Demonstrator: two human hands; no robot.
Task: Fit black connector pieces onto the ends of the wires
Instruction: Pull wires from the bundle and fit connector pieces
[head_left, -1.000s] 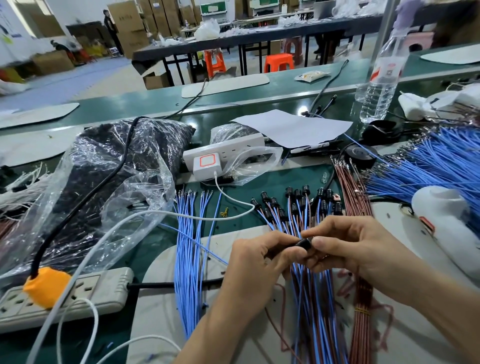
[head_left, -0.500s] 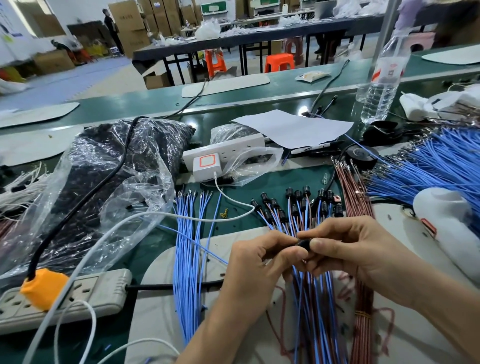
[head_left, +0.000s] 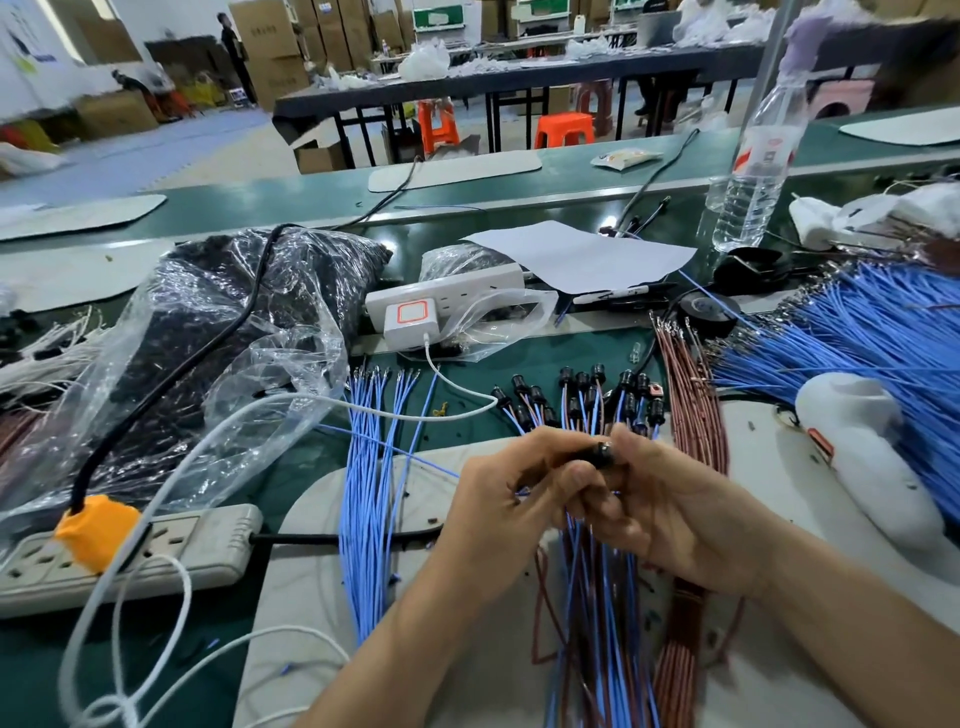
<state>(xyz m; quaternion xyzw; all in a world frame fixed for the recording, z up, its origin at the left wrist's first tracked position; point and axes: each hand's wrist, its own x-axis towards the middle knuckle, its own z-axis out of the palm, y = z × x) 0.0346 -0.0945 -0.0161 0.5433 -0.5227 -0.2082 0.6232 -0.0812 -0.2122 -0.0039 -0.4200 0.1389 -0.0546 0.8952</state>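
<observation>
The connector (head_left: 602, 449) lies crosswise above the wires (head_left: 587, 582), its left end pinched by the left hand (head_left: 514, 499) and its right end by the right hand (head_left: 675, 514), so the seating push likely runs sideways.

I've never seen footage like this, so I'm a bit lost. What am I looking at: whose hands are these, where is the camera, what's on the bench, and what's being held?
No machine here: a person works with bare hands, and the one picture comes from a camera on their head, looking down. The left hand and right hand together pinch a black connector piece. On the green bench lie loose blue wires, wires already capped in black, brown wires, a plastic bag of dark parts, a power strip and a water bottle.
</observation>
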